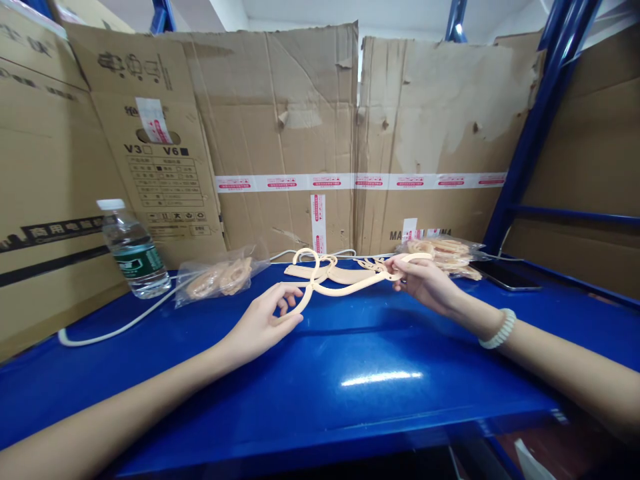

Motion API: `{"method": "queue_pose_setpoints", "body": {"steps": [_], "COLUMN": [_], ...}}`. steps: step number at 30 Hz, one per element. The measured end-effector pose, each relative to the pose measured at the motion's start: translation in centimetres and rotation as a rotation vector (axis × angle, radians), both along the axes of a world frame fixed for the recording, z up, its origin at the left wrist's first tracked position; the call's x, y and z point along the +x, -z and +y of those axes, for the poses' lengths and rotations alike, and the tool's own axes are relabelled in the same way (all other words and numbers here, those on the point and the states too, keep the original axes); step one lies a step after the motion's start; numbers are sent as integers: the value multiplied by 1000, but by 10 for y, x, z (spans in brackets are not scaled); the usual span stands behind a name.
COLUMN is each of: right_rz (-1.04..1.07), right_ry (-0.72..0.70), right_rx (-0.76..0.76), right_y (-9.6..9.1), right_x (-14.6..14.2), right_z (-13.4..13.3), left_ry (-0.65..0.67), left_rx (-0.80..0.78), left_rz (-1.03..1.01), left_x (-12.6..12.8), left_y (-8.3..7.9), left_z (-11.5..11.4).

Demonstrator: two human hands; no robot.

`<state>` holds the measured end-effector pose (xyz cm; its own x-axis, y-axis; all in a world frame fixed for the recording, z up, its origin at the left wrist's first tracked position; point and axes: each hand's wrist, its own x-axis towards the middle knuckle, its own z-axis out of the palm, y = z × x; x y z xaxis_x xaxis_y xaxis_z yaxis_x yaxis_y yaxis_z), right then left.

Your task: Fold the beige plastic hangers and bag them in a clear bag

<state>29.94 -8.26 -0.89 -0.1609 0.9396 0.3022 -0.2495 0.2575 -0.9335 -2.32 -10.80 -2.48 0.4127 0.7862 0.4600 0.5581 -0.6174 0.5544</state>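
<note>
A cream-coloured thin cut-out piece with loops and long curved arms hangs just above the blue shelf surface. My left hand pinches its lower left end between thumb and fingers. My right hand, with a white bead bracelet on the wrist, grips its right end. More cream pieces lie flat on the shelf just behind the held one.
A water bottle stands at the left. A clear bag of similar pieces lies beside it, another bag at the right. A white cable runs along the shelf. A phone lies at the right. Cardboard boxes wall the back and sides.
</note>
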Motion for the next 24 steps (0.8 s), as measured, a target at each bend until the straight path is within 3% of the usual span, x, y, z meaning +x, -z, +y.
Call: {"method": "queue_pose_setpoints", "body": {"steps": [3, 8, 13, 18, 21, 24], "right_rz": [-84, -667, -1000, -1134, -1159, -1139], "right_ry": [21, -152, -315, -278, -250, -137], "right_rx": [28, 71, 126, 193, 229, 353], "right_y": [-9, -22, -26, -22, -20, -29], "right_x": [25, 64, 63, 60, 66, 65], "right_z": [10, 17, 13, 13, 19, 13], "left_ry": [56, 157, 190, 211, 143, 88], "left_rx": [49, 190, 188, 192, 308, 445], "left_rz": [93, 264, 362, 400, 332, 132], "left_x": [-6, -16, -18, -15, -18, -27], "left_y": [-6, -11, -5, -6, -21, -37], "left_z": [3, 9, 13, 15, -2, -35]}}
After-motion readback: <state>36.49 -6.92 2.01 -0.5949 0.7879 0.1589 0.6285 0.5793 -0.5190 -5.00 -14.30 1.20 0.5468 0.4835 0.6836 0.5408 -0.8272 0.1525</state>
